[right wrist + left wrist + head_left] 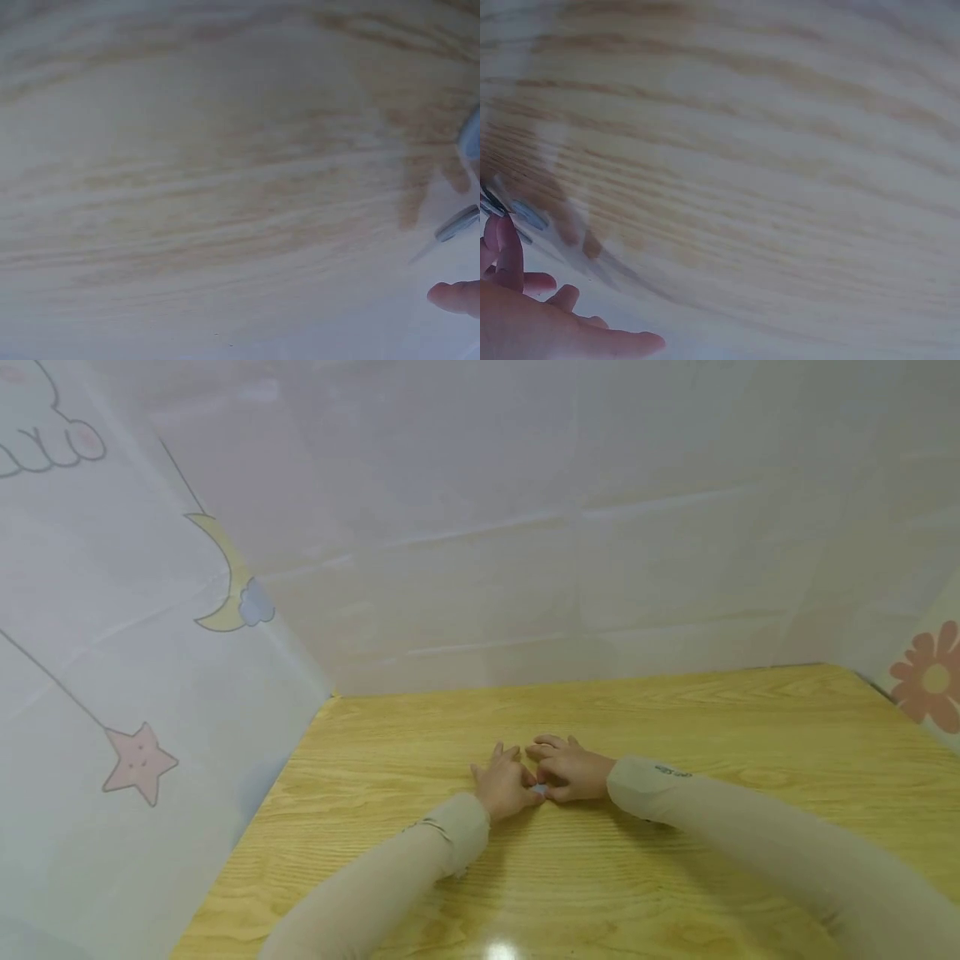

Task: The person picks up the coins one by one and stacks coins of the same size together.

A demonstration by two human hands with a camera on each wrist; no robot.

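- Left hand (pixel 504 787): thumb and forefinger drawn together, pinching a small blue-grey thing (pixel 538 788); the other fingers fan out loosely.
- Right hand (pixel 573 774): faces the left, thumb and forefinger likewise closed on the opposite side of the piece, remaining fingers reaching out beyond.
- For handling it well, we judge: light, even pressure from both pinches, fingertips only, so the piece neither slips nor bends; wrists steady, thumbs clear enough that we can see the edges.
- The piece sits between the two sets of fingertips, on or just above the tabletop (pixel 622 877); we cannot tell which. Fingers hide most of it. The wrist views give us only grey, smooth-looking parts near the picture edge, too little to identify it.
- Outward: beige sleeves (pixel 750 822) over both forearms; wood grain beneath, a bright glare spot at the near side.
- Farther: creased pale wall covering (pixel 450 602), printed with a moon (pixel 231 564), a star (pixel 141 766) and a flower (pixel 933 678).
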